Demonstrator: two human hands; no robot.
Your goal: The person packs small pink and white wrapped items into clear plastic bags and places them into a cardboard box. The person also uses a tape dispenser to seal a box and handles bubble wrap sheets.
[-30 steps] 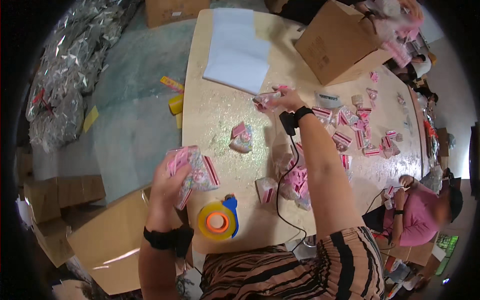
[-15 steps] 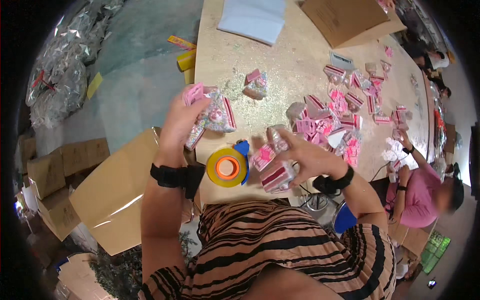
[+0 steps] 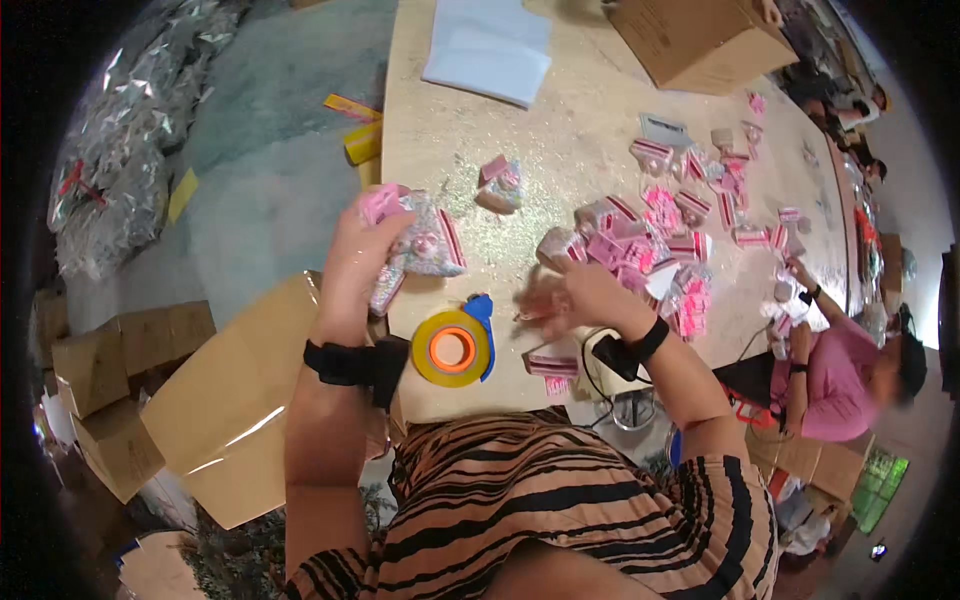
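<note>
My left hand [image 3: 352,250] is closed around clear bags of glittery beads [image 3: 432,248] with pink tops, held over the table's left edge. My right hand [image 3: 588,300] is beside the near-left side of a pile of similar pink-and-clear packets [image 3: 622,250]. Its fingers are smeared by motion, so whether they grip anything is hidden. Below that hand, a packet with a dark red band [image 3: 552,364] lies near the table's front edge. Between my hands rests a yellow tape roll [image 3: 424,352] with an orange core and a blue holder. A single bead packet [image 3: 502,186] lies farther back.
White sheets [image 3: 490,55] and a cardboard box [image 3: 700,45] occupy the table's far side. Glitter is scattered over the wooden table [image 3: 450,130]. An open carton [image 3: 225,400] stands at my left. A person in pink [image 3: 840,385] works at the right.
My right hand has let go of the red-banded packet, which now lies on the table, and has moved slightly toward the pile. My left hand still holds its bags.
</note>
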